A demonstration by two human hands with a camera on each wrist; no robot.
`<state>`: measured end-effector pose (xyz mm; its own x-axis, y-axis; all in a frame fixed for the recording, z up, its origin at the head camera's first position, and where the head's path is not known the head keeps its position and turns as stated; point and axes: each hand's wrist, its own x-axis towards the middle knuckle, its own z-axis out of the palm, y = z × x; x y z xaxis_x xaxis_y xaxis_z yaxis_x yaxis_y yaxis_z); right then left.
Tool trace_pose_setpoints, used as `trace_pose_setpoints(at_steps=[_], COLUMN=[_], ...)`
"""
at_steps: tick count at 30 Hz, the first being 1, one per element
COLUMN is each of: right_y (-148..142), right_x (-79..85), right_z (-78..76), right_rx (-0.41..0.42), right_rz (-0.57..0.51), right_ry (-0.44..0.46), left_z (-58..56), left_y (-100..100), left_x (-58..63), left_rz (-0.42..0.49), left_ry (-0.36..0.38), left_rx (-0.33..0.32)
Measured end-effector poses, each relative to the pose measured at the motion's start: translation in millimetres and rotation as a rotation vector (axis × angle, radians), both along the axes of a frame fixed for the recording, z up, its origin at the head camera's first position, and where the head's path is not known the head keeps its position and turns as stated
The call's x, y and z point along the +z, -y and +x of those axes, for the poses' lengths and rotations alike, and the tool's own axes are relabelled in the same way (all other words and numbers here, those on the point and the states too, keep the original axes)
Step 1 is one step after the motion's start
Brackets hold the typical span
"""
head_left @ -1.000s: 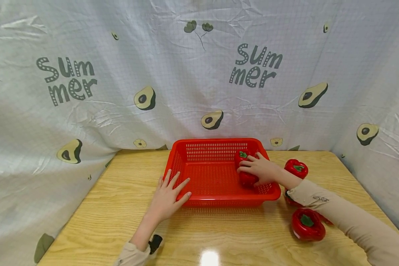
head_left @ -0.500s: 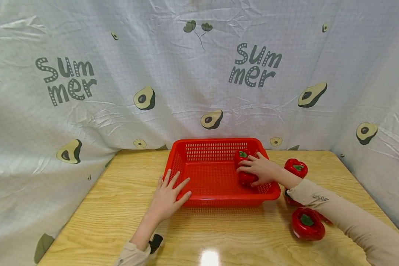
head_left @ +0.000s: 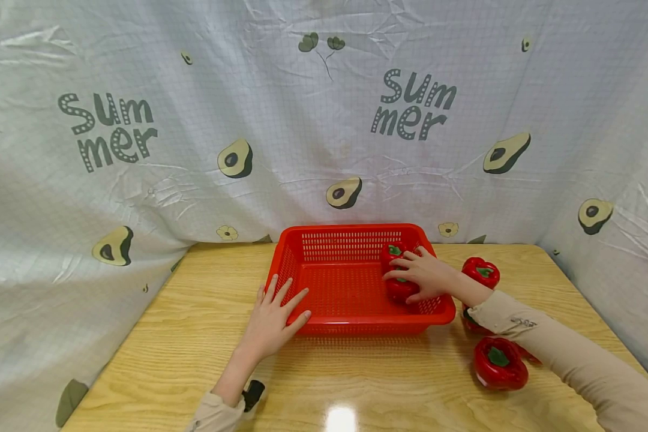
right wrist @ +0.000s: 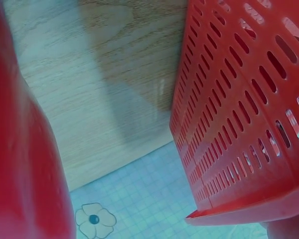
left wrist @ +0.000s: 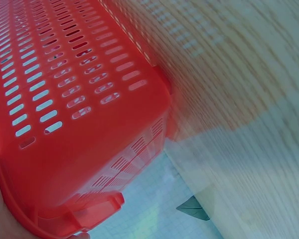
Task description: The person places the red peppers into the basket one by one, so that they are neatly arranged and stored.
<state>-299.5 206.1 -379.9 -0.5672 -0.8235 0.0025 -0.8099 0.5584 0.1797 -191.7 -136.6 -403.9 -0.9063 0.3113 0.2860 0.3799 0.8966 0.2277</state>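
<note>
In the head view, my left hand (head_left: pixel 269 321) rests on the near left corner of the red plastic basket (head_left: pixel 356 321), fingers spread over the rim. My right hand (head_left: pixel 429 276) reaches over the basket's right side, its loosely spread fingers over a red bell pepper (head_left: pixel 402 292) on the basket floor. The pepper's green stem shows between the fingers and thumb. Behind it lies another red bell pepper (head_left: pixel 391 251), partly covered by the fingers. The left wrist view has the slotted basket wall (left wrist: pixel 89 144) with part of my hand at its rim.
On the table (head_left: pixel 356 378), right of the basket, lie several more red bell peppers; one (head_left: pixel 500 364) is nearest me, another (head_left: pixel 482 273) farther back. Others are partly hidden by the right sleeve (head_left: pixel 556 354). A printed curtain (head_left: pixel 281 120) hangs behind the table.
The front pepper in the basket has shifted slightly left and its stem has come into sight. My right fingers have loosened slightly over it. The left hand stays put.
</note>
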Motion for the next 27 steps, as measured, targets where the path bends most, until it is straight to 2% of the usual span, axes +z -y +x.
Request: trace_pose_setpoints(at_steps=[16, 27], right_y=[0, -7], right_x=[-1.6, 12.3], right_z=[1.6, 10.0], right_rx=[0.011, -0.025], right_rz=[-0.002, -0.025], right_ry=[-0.035, -0.012], left_z=[-1.1, -1.5], left_y=[0, 1], left_x=[-2.1, -1.3], left_rz=[0.003, 0.01], left_ry=[-0.005, 0.005], left_rx=[-0.004, 0.0])
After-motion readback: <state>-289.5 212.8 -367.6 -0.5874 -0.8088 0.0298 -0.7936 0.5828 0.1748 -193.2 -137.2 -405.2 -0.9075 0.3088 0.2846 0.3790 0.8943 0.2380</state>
